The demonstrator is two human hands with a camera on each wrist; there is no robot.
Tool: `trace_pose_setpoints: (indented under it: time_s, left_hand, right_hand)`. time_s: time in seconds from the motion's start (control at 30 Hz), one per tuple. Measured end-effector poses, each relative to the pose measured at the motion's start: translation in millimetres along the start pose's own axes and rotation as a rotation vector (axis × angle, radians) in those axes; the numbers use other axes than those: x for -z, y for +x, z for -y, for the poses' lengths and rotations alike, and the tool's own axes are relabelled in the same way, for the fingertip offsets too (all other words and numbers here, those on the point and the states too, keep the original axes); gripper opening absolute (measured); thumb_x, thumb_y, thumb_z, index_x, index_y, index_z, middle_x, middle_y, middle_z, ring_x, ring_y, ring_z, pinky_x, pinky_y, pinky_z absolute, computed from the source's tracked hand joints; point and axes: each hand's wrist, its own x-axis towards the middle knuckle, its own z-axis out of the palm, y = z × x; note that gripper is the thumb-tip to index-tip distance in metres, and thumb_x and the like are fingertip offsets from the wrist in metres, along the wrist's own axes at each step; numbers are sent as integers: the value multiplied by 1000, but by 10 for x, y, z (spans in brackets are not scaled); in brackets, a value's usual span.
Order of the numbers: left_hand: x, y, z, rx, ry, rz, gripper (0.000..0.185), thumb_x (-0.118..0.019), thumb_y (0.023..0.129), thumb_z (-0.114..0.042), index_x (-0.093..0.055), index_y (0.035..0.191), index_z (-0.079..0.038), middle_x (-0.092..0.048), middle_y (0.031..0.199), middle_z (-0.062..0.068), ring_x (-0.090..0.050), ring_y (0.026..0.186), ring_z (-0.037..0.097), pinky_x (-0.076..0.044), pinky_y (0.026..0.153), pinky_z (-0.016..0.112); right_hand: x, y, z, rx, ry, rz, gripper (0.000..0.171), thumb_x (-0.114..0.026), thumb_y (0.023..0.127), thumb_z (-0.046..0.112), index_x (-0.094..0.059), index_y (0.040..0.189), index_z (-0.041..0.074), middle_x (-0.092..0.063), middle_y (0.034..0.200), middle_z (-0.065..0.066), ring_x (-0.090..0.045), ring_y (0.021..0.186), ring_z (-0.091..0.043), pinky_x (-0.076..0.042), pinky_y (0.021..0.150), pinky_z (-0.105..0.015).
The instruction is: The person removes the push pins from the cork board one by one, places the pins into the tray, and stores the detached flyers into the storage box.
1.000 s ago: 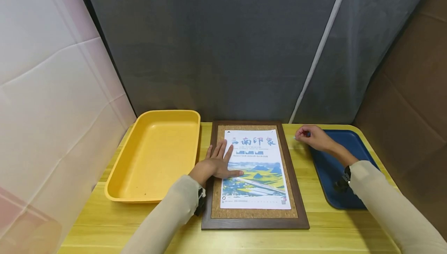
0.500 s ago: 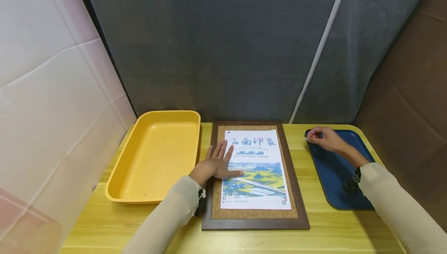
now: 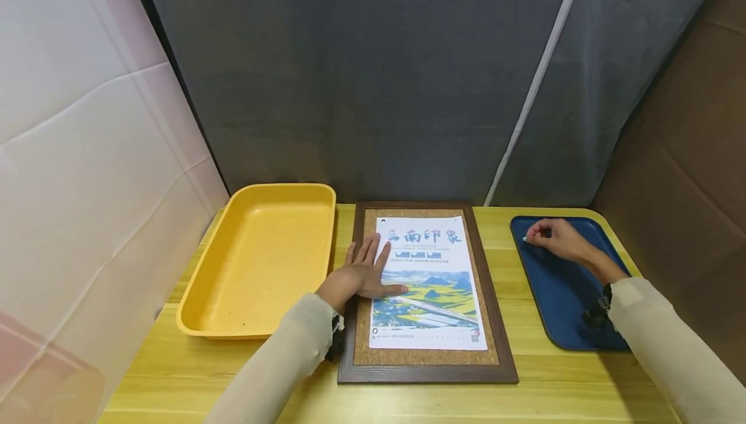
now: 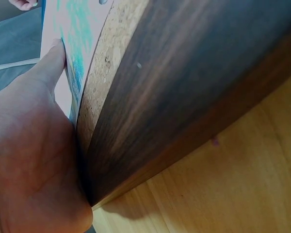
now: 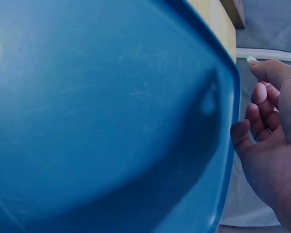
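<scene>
While the left hand (image 3: 360, 276) lies flat and spread on the poster (image 3: 428, 281) on the cork board (image 3: 425, 357), the right hand (image 3: 556, 237) pinches a small pin (image 3: 525, 239) over the blue tray (image 3: 559, 307); no pins look left in the poster's corners.

Cork board at the middle, a tray on either side.

The cork board (image 3: 427, 294) lies on the surface (image 3: 524, 398) with a poster (image 3: 428, 281) on it; the deep tray (image 3: 256, 262) lies left of the board, the flat tray (image 3: 559, 294) right.
</scene>
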Motion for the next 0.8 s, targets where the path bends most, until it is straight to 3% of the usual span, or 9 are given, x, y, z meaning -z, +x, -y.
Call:
trace_pose_setpoints:
  time_s: [0.43, 0.8]
  left_hand:
    - [-18, 4, -4, 0, -7, -2, 119, -42, 89, -92, 19, 168, -26, 36, 170, 3, 31, 158, 26, 21, 124, 59]
    - [-29, 25, 2, 4, 16, -7, 119, -40, 89, -92, 20, 168, -26, 35, 170, 4, 30, 159, 27, 20, 124, 60]
  right_hand:
    - [-48, -78, -162, -73, 5, 42, 9, -72, 100, 8, -73, 96, 0, -63, 85, -4, -54, 74, -13, -43, 67, -25]
    - [-69, -73, -192, -84, -14, 42, 8, -73, 99, 8, -73, 95, 1, -61, 82, -3, -53, 73, -14, -41, 67, -25]
